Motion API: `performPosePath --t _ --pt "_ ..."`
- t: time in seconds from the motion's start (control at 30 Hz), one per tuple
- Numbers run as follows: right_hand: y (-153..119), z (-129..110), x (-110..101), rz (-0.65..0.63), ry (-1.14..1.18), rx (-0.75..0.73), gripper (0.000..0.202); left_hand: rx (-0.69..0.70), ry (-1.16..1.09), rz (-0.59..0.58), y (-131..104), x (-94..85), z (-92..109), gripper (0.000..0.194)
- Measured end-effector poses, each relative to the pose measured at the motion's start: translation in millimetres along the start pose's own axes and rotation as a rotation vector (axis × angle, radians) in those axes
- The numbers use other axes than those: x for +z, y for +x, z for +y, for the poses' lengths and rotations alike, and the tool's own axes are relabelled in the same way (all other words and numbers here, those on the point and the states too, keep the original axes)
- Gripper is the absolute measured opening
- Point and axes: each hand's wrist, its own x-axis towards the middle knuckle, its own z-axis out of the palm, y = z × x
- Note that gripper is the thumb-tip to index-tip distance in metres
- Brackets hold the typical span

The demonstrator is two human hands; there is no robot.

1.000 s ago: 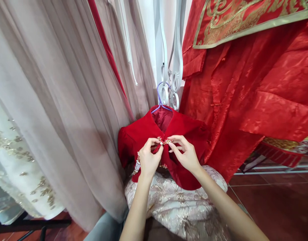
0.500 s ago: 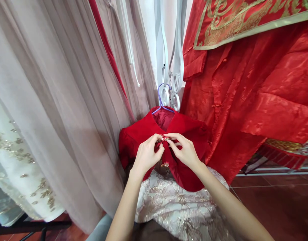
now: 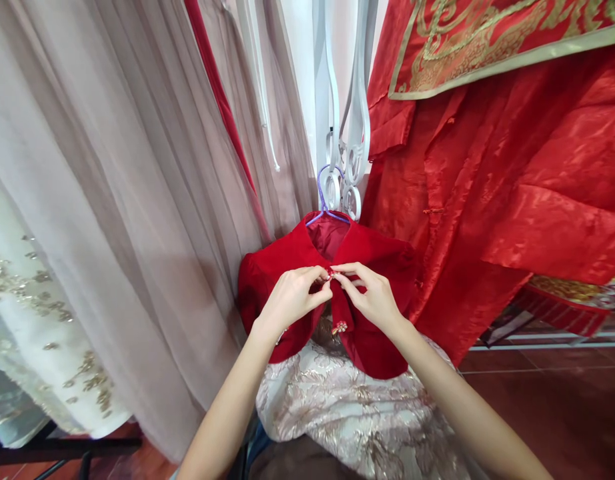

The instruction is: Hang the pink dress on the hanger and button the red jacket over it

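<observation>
A short red velvet jacket [image 3: 377, 250] hangs on a purple wire hanger [image 3: 321, 179]. At its front neckline a jewelled flower-shaped fastener [image 3: 331, 274] is pinched between my two hands. My left hand [image 3: 298, 292] grips its left side with thumb and forefinger. From the right, my right hand [image 3: 366, 290] pinches the same fastener with fingertips and thumb. Lower on the front edge sits a second flower fastener [image 3: 340, 327], touched by neither hand. Below the neckline the jacket fronts hang apart. My fingers partly hide the upper fastener.
A white and gold brocade garment [image 3: 337, 400] lies beneath the jacket. Pale sheer curtains [image 3: 152, 200] hang on the left, beside a white dress with gold beading [image 3: 42, 333]. Red satin garments [image 3: 487, 167] hang on the right. Behind stands a white scrolled metal stand [image 3: 355, 160].
My left forearm has swung out to the left, and its wrist is lower and flatter. The lower fastener has shifted slightly right with the jacket edge. Both hands stay at the upper fastener.
</observation>
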Motion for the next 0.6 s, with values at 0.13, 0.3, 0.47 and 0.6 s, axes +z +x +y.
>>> performPosePath --t 0.13,0.3,0.47,0.6 --pt "-1 1 1 0.019 0.013 0.007 0.02 0.001 -0.025 0.012 0 2.5 -2 0.011" --pt "-2 2 3 0.036 0.024 0.017 0.02 0.013 -0.052 0.03 1 7.8 -7 0.012" --pt "-3 2 2 0.04 0.03 0.007 0.02 -0.012 -0.109 0.035 1 11.5 -11 0.013" --pt "-1 4 -1 -0.01 0.033 -0.004 0.02 -0.059 -0.182 0.036 0 11.6 -12 0.011"
